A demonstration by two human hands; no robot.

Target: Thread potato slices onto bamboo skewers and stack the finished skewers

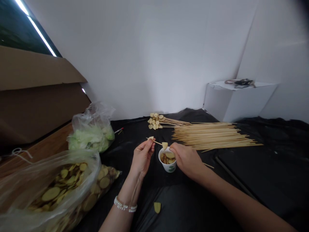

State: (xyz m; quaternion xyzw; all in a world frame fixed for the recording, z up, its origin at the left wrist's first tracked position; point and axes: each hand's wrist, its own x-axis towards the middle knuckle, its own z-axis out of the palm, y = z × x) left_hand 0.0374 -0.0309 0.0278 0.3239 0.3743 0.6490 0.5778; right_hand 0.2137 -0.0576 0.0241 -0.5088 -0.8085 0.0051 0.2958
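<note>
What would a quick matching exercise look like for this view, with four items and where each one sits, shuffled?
Items:
1. White cup
2. Bare bamboo skewers
3. Lone potato slice
4. Plastic bag of pale green leaves

Places:
A. Lying on the black sheet, near the bottom of the view
B. Left of the hands, at the sheet's edge
C. Between the left hand and the right hand
D. In a long bundle to the right of the hands

Pairs: 1-C, 2-D, 3-A, 4-B
</note>
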